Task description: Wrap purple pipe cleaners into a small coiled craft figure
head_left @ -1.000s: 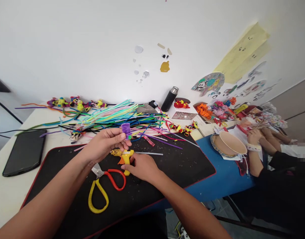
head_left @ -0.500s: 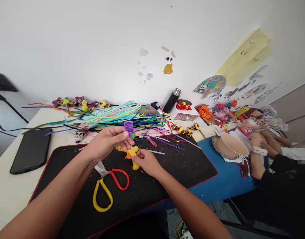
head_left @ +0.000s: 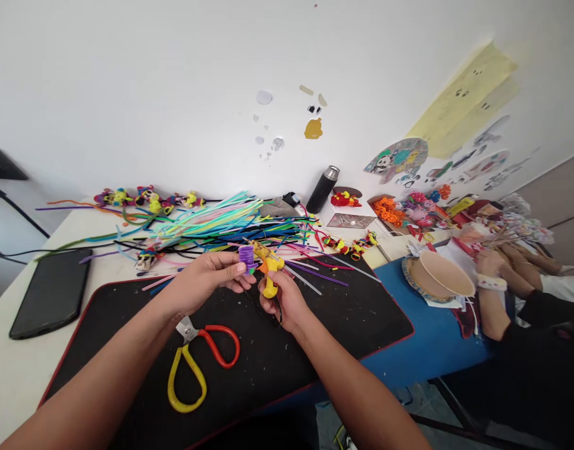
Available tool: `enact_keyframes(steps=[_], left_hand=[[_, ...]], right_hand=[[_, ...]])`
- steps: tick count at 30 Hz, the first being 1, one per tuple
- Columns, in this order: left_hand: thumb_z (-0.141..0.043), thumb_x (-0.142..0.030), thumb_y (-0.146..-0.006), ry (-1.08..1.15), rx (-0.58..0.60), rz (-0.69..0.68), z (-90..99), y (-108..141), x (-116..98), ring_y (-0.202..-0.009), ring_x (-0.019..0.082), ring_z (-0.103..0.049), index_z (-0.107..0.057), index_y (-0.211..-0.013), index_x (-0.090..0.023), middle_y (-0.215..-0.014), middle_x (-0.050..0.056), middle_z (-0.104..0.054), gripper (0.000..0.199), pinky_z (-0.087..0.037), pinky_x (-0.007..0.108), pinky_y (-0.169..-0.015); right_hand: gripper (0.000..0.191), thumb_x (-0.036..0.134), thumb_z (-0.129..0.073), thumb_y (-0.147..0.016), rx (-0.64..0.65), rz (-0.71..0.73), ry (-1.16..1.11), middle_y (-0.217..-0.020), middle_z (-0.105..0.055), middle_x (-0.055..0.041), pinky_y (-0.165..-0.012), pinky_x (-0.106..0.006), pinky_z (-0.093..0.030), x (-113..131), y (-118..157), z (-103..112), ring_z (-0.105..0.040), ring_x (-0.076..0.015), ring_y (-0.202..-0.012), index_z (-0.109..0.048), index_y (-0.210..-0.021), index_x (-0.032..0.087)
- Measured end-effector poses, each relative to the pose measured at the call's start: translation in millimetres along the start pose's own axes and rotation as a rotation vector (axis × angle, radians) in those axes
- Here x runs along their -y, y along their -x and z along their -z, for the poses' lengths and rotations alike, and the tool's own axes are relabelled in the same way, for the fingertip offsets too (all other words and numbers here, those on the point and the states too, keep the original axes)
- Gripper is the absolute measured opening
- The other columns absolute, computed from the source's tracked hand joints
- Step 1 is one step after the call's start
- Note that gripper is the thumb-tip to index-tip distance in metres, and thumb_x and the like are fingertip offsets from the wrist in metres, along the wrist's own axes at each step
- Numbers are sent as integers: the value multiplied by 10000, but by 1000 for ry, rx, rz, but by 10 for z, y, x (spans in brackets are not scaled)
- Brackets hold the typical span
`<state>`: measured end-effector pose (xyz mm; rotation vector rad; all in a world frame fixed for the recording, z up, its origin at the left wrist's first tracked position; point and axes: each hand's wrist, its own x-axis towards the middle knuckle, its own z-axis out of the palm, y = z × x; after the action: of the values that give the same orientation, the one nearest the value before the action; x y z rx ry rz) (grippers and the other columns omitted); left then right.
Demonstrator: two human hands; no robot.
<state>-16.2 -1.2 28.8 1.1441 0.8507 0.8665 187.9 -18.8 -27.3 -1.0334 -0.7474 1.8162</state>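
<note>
A small craft workshop, or a room used as one: a long worktop point(head_left: 22, 387) runs along a white wall point(head_left: 165, 94) dotted with stickers point(head_left: 313, 128). Fuzzy craft stems point(head_left: 216, 219) lie heaped toward its back edge, and small colourful figures point(head_left: 148, 197) sit near the back left corner. Large scissors point(head_left: 188, 331) rest on a dark mat point(head_left: 352, 312) by the front edge, a glue gun point(head_left: 272, 281) is in the right hand point(head_left: 289, 303) above it, and another person point(head_left: 495, 309) is farther along, toward the right end
</note>
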Motion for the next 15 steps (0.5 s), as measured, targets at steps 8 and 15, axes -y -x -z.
enact_keyframes(steps=[8,15], left_hand=[[-888,-536,-776,45,-5,78,-59,-44,150,-903,259,-781,-855,-967,-180,-985,141,-836,405,-630,302,-789],[-892,-511,-783,101,16,86,-146,-15,116,-903,274,-796,-859,-957,-177,-979,150,-841,378,-629,299,-766]], right_hand=[[341,467,-732,-834,30,92,13,-696,-657,27,-320,-181,-264,58,52,-3,-538,-92,-375,-582,-942,181],[374,487,-788,-818,30,100,1,-636,-646,36,-314,-170,-277,72,58,-7,-531,-91,-367,-596,-923,184]])
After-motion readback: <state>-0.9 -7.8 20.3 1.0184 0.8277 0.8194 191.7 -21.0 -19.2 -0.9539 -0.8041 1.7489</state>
